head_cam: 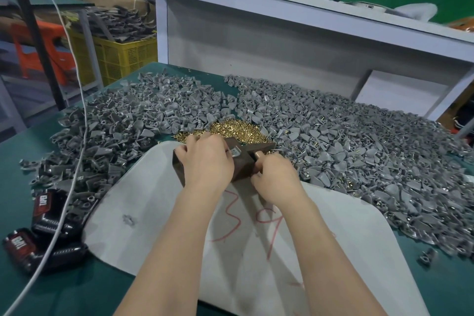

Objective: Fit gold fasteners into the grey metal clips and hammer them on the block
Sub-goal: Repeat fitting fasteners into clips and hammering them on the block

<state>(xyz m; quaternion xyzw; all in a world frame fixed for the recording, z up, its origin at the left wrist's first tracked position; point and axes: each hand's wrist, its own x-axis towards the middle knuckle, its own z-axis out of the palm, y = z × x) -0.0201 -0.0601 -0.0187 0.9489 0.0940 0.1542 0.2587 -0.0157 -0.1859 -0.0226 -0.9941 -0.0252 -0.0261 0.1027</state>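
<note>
Grey clip (235, 153) on block (246, 161), left hand (205, 159) pinning, right hand (275, 174) gripping hammer handle (258, 158).

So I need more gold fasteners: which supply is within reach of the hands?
The loose gold fasteners heaped just beyond the block; the other sits bagged on the upper shelf.

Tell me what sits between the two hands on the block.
In the head view, a grey metal clip lies on the brown block between the left hand and the right hand, which grips a hammer handle.
</note>
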